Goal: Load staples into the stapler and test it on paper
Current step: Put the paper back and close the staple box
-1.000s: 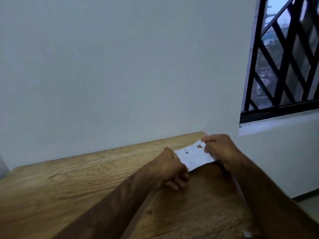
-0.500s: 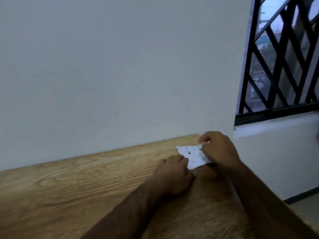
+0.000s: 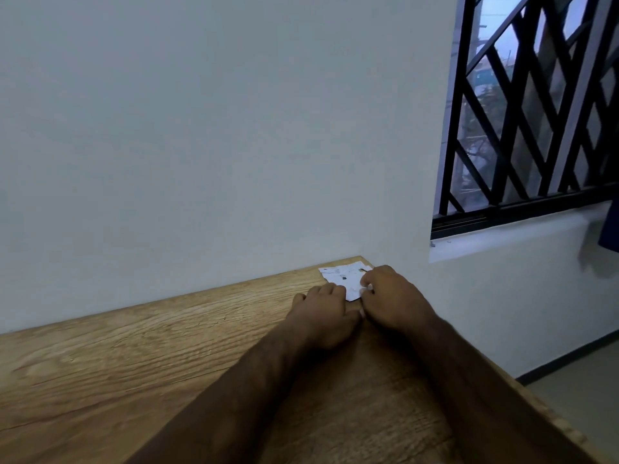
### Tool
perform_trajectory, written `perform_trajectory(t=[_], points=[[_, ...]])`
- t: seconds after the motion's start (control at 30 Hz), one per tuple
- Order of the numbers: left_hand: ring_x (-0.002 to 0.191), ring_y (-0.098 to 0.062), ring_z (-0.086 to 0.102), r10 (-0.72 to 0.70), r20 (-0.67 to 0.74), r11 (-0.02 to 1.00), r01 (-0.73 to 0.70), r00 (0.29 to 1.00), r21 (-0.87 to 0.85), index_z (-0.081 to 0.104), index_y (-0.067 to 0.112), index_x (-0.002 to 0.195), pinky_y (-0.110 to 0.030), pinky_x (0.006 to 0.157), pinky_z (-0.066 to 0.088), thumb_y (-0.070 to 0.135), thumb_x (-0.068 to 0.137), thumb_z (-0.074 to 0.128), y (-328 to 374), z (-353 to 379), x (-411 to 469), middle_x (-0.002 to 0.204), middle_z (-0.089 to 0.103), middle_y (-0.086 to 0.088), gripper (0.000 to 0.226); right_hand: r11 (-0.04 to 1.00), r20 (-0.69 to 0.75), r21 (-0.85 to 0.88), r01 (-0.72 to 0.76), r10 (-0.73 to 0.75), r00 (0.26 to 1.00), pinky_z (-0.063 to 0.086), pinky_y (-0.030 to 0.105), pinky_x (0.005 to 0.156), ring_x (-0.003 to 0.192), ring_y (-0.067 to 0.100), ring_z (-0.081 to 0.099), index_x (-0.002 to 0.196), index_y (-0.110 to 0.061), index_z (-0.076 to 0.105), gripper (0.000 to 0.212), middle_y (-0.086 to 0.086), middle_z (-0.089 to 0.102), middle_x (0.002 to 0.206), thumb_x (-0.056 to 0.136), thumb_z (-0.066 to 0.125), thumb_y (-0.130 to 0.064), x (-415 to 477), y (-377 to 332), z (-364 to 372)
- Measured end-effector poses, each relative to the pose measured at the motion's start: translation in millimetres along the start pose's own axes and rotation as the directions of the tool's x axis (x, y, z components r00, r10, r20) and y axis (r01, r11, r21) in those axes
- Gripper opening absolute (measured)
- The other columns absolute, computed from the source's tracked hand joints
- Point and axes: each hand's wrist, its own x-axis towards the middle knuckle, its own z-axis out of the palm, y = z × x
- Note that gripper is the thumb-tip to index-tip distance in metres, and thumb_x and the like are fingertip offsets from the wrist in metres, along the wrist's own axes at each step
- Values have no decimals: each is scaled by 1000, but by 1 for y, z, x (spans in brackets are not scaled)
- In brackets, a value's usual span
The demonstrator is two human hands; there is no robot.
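- Wooden desk (image 3: 134,363) runs from the near edge to a pale wall (image 3: 217,128).
- Left hand (image 3: 323,313) and right hand (image 3: 392,301) sit side by side, pressing a small sheet of paper (image 3: 341,276) flat at the far corner, probably to steady it.
- No stapler or staples show; marks on the sheet are unreadable.

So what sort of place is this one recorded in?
Probably a plain room in a home or small office: a wooden table set against a bare white wall, beside a window with a black metal grille.
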Motion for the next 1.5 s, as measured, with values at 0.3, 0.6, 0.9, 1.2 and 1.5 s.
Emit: perform_trajectory(t=[0.3, 0.6, 0.9, 1.2, 1.5], points=[[152, -26, 22, -36, 66, 997, 31, 997, 76, 31, 26, 157, -55, 116, 17, 56, 99, 28, -12, -3, 15, 168, 25, -3, 65, 991, 27, -113, 77, -75, 997, 33, 47, 112, 139, 20, 45, 138, -19, 54, 46, 1, 52, 150, 104, 31, -41, 14, 2, 17], [157, -29, 10, -99, 147, 994, 90, 984, 66, 2, 28, 164, -60, 119, 11, 66, 95, 33, -13, -13, 23, 173, 8, -1, 84, 997, -2, -9, 79, -79, 997, 19, 51, 120, 156, 19, 17, 158, -29, 26, 57, -4, 18, 171, 103, 31, -45, 19, 8, 29], [142, -38, 43, -78, 137, 997, 79, 987, -1, 7, 12, 163, -45, 114, 37, 53, 102, 49, 8, -19, -1, 162, 38, -21, 85, 991, -139, 93, 97, -83, 987, 29, 48, 114, 145, 22, 40, 152, -23, 38, 53, 1, 40, 160, 101, 42, -37, 5, 4, 20], [129, -27, 57, -94, 254, 991, 65, 963, 119, 56, 18, 142, -48, 111, 42, 55, 99, 52, 2, -65, -85, 139, 64, -5, 57, 941, -330, 171, 293, -225, 917, 36, 45, 116, 136, 21, 52, 137, -21, 59, 44, 1, 56, 149, 93, 61, -20, -25, -19, -18], [123, -23, 60, 10, 300, 995, -38, 954, 87, 64, 19, 134, -47, 110, 43, 55, 104, 43, 3, -75, -176, 136, 67, -5, 51, 803, -414, 446, 395, -207, 887, 47, 20, 84, 104, 3, 65, 112, -29, 74, 25, -13, 71, 112, 91, 65, -19, -137, -28, -56]])
